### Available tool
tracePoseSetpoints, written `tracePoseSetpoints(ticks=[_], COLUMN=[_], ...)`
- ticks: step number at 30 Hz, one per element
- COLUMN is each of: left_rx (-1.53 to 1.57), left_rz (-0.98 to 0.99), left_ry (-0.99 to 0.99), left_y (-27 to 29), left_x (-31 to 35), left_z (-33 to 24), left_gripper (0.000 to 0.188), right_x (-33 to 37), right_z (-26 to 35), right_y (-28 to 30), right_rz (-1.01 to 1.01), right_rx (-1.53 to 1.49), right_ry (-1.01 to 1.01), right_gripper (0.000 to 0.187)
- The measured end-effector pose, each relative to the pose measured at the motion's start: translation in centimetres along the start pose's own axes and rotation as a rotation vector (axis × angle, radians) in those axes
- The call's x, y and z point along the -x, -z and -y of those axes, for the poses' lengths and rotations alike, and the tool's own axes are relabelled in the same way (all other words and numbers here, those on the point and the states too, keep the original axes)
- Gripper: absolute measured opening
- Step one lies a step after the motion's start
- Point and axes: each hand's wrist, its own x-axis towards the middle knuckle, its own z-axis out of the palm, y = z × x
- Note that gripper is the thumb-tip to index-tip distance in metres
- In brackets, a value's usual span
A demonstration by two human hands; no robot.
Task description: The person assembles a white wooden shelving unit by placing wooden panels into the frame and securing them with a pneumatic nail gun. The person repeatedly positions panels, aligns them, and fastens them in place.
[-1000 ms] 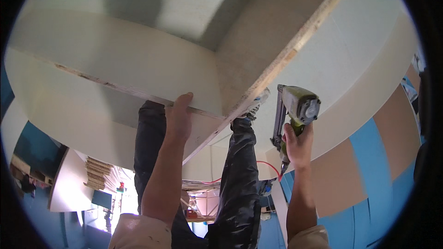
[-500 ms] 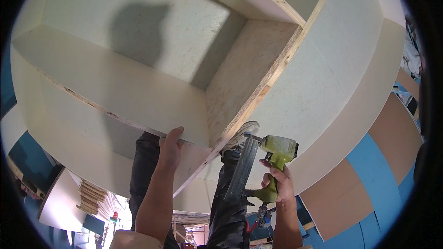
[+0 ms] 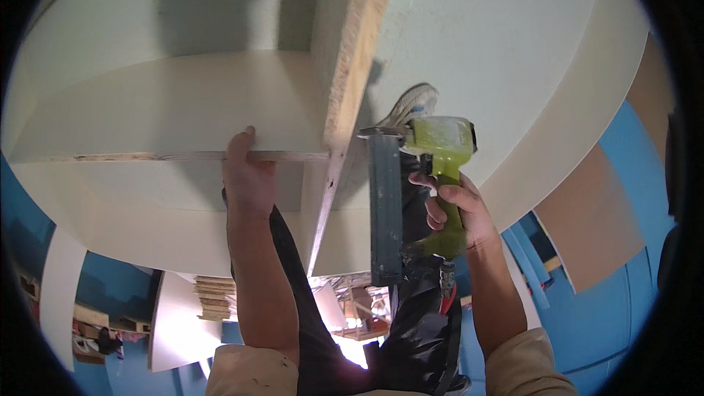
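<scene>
My left hand [image 3: 249, 183] is closed round the front edge of a pale shelf panel [image 3: 154, 155], thumb on the upper side and the other fingers mostly hidden. To its right, this panel meets a thicker upright divider [image 3: 357, 51] with a bare wood edge. My right hand [image 3: 473, 213] grips the handle of a green pneumatic nail gun [image 3: 441, 139], its index finger near the trigger. The gun's long dark magazine [image 3: 385, 209] hangs down on the left. Its nose points left, close to the divider near the joint and seemingly apart from it.
The curved pale cabinet wall [image 3: 572, 125] bends round the right side. My shoe [image 3: 412, 103] rests inside, beyond the gun. A red hose [image 3: 446, 301] hangs from the gun's handle. Brown boards [image 3: 590, 216] lie on the blue floor [image 3: 587, 323]; stacked strips [image 3: 214, 298] lie at lower left.
The view has turned, so the divider now stands more upright in it. The nail gun has come nearer the panel joint. My left hand still holds the panel's edge.
</scene>
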Motion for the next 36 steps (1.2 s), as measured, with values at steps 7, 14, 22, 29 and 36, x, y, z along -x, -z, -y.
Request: tracePoseSetpoints(ticks=[7, 14, 22, 29, 36], left_rx=[-0.095, -0.128, -0.067, -0.064, -0.048], left_rz=[0.060, 0.043, 0.107, 0.082, 0.118], left_ry=[0.029, -0.006, -0.002, 0.006, -0.004], left_y=[-0.5, -1.4, -1.6, -1.4, -1.4], left_x=[0.2, 0.7, 0.5, 0.3, 0.3], left_z=[-0.3, -0.3, 0.1, 0.1, 0.3], left_gripper=[0.021, 0.019, 0.017, 0.018, 0.018], right_x=[-0.7, -0.8, -1.2, -1.2, -0.7], right_z=[-1.3, -2.4, -3.5, -3.5, -3.9], right_y=[0.8, 1.9, 3.0, 2.2, 3.0], right_rz=[0.041, 0.094, 0.119, 0.074, 0.106], right_rx=[-0.022, -0.029, -0.080, -0.045, -0.072], right_ry=[-0.041, -0.060, -0.077, -0.044, -0.090], right_gripper=[0.063, 0.066, 0.061, 0.055, 0.055])
